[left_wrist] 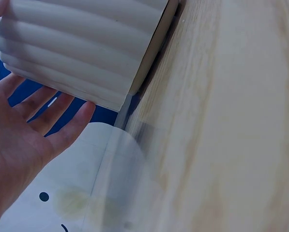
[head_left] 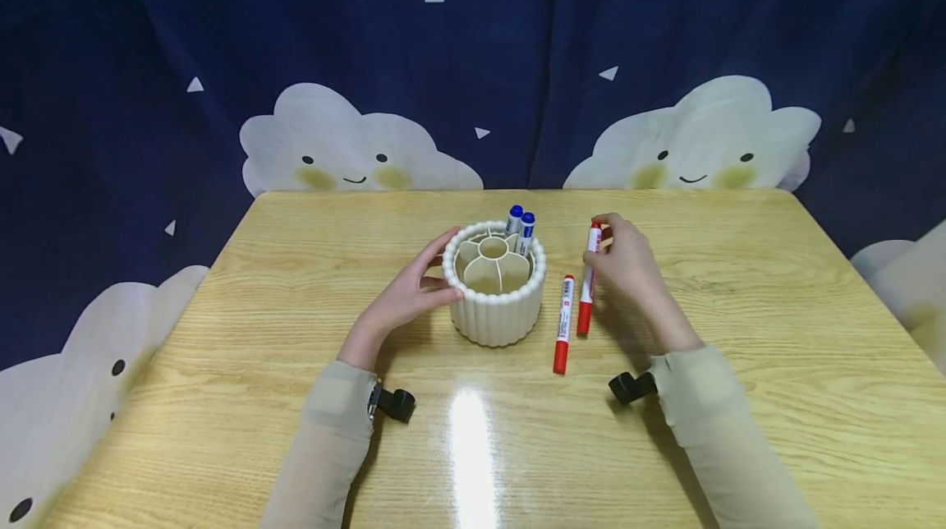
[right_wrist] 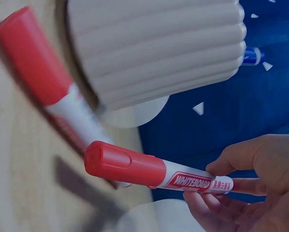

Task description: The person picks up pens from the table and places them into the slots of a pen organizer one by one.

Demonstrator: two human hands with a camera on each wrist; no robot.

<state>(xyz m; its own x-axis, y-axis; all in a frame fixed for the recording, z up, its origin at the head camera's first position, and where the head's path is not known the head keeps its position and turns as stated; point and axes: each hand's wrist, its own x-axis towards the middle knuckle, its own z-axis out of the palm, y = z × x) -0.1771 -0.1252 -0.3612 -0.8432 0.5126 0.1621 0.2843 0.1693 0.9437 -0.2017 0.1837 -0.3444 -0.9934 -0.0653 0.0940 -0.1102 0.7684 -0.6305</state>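
Observation:
My left hand (head_left: 409,291) holds the left side of a cream, ribbed pen holder (head_left: 497,319), thumb at its front rim and fingers farther back. In the left wrist view, fingertips (left_wrist: 87,110) meet the holder's ribbed wall (left_wrist: 81,46). Two blue-capped markers (head_left: 526,232) stand in the holder's back right compartments. To the right, my right hand (head_left: 628,258) pinches a red whiteboard marker (right_wrist: 129,164) near its tail end, with its red cap pointing down toward the table. A second red marker (head_left: 565,324) lies between the holder and the held one.
The wooden table (head_left: 244,332) runs back to a dark blue curtain (head_left: 517,44) printed with white clouds and triangles. Black wrist mounts (head_left: 395,404) stick out from both sleeves. A bright light reflection (head_left: 473,455) falls on the tabletop in front of the holder.

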